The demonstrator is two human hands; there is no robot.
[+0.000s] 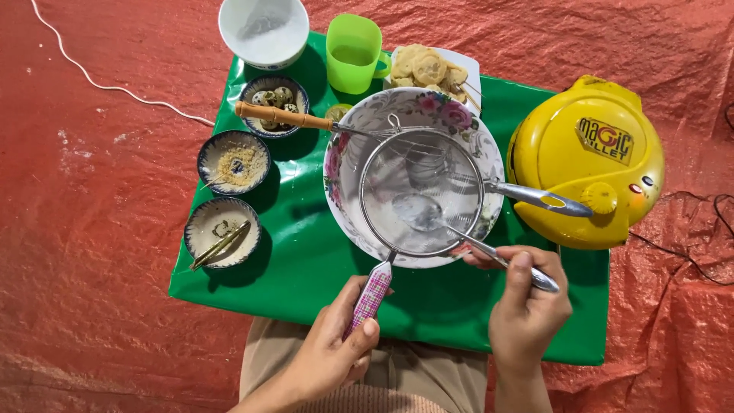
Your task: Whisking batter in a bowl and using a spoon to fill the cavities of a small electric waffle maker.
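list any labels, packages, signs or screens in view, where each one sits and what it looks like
Label on the yellow electric cooker, right of the floral bowl: a slanted oval badge on the domed lid, dark red with yellow lettering.
Small markings beside the cooker's round knob, near its right rim: tiny red and dark dots, too small to make out.
No packages, signs or screens are in view.

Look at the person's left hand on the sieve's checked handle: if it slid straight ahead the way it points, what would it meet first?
Probably the near rim of the floral bowl. The left hand points up along the sieve, which rests across that bowl; heights are hard to judge from above.
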